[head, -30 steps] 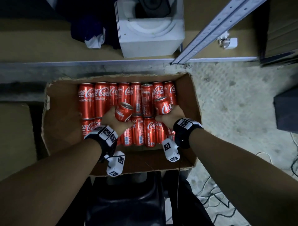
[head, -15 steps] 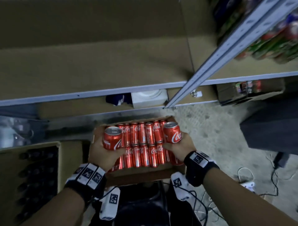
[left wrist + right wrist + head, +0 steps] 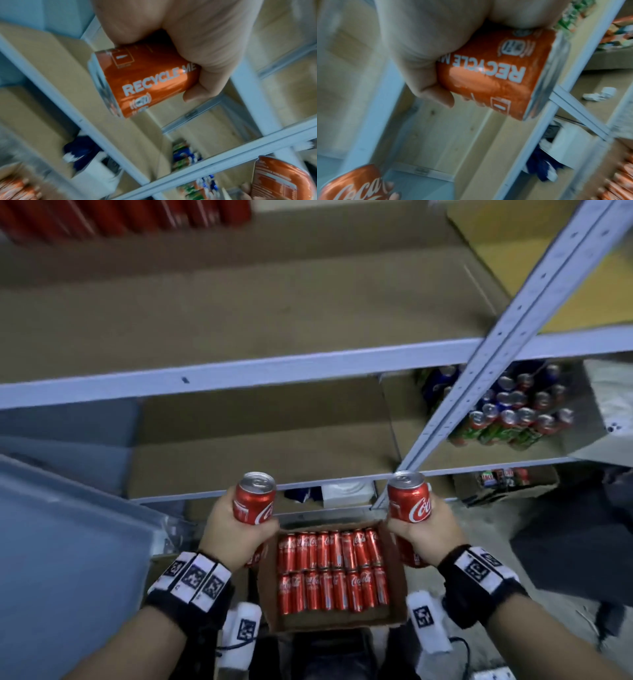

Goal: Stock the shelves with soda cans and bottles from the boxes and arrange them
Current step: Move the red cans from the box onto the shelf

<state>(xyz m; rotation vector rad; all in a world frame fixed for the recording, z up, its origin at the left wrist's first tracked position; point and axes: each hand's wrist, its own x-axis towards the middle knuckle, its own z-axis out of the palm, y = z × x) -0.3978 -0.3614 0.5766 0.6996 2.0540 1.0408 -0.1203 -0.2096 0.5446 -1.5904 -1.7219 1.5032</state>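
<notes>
My left hand grips a red Coca-Cola can upright, and the left wrist view shows its side with fingers curled round it. My right hand grips another red can, seen close in the right wrist view. Both cans are raised above the open cardboard box, which holds two rows of red cans lying flat. A bit of red shows under each hand; I cannot tell what it is. The brown shelf boards lie ahead, and red cans stand at the top.
A grey slanted upright post crosses at the right. Beyond it, mixed blue and green cans fill the neighbouring bay. A white box sits on the lowest shelf. A blue-grey panel is at the left, a dark block at the right.
Both hands have lifted their cans out of the box and up in front of the shelves. The head view has tilted up from the box to the shelving.
</notes>
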